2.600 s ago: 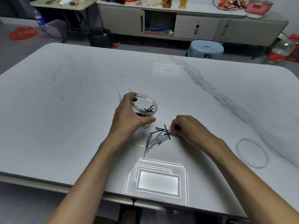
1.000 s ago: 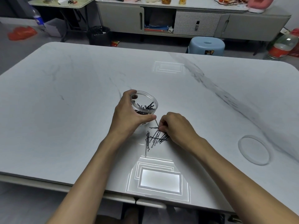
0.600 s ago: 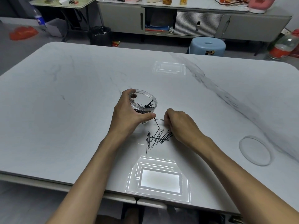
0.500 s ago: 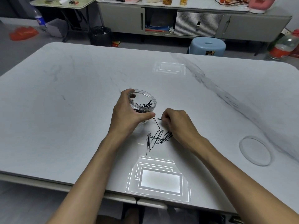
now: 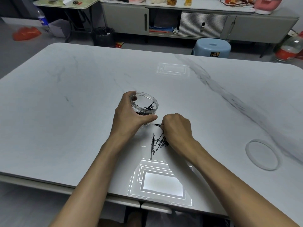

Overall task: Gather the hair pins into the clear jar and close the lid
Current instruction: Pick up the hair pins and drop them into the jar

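A small clear jar [image 5: 147,102] stands open on the white marble table [image 5: 82,112], with several black hair pins inside. My left hand [image 5: 129,117] wraps around its near side, thumb under the rim. Just right of the jar, my right hand [image 5: 176,128] is closed, pinching a few hair pins [image 5: 156,125] that stick out to the left of its fingers. A loose pile of hair pins [image 5: 155,142] lies on the table below that hand, partly hidden by it. The clear round lid [image 5: 261,154] lies flat at the right.
Bright light reflections mark the table near the front edge [image 5: 162,182] and further back [image 5: 173,69]. Beyond the table stand a blue stool [image 5: 211,47], a black bin [image 5: 103,36] and a low grey cabinet [image 5: 196,22].
My right hand has risen from the pile with a few pins and moved up toward the jar. My left hand has kept hold of the jar, tilting it slightly.
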Demonstrator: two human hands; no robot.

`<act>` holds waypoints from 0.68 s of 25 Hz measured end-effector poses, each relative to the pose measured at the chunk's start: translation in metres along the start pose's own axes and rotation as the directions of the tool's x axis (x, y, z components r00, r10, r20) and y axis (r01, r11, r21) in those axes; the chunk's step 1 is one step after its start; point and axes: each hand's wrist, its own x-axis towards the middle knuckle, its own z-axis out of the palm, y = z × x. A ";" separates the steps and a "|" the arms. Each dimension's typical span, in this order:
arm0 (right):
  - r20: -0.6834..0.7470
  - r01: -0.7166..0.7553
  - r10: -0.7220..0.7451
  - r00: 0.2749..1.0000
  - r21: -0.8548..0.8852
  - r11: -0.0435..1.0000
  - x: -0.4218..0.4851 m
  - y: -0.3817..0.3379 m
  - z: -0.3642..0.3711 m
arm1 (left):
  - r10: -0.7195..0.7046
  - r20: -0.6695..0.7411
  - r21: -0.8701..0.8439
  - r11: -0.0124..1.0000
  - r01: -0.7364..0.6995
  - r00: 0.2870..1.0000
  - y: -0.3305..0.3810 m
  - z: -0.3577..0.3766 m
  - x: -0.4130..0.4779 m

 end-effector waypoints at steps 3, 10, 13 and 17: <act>0.002 -0.136 0.140 0.990 0.256 0.957 0.004 0.015 -0.010 | 0.001 0.006 0.011 1.000 -0.001 1.000 0.000 0.000 0.000; -0.269 0.092 0.162 0.949 0.731 0.676 0.004 0.038 -0.072 | 0.053 0.098 0.033 0.998 -0.057 0.994 0.005 0.006 -0.003; -0.302 0.269 -0.110 0.947 0.554 0.788 0.000 0.021 -0.076 | 0.086 0.178 0.049 0.994 -0.096 0.980 0.010 0.010 -0.008; -0.294 0.299 -0.145 0.945 0.589 0.751 0.002 0.017 -0.069 | 0.101 0.194 0.042 0.993 -0.111 0.976 0.010 0.010 -0.009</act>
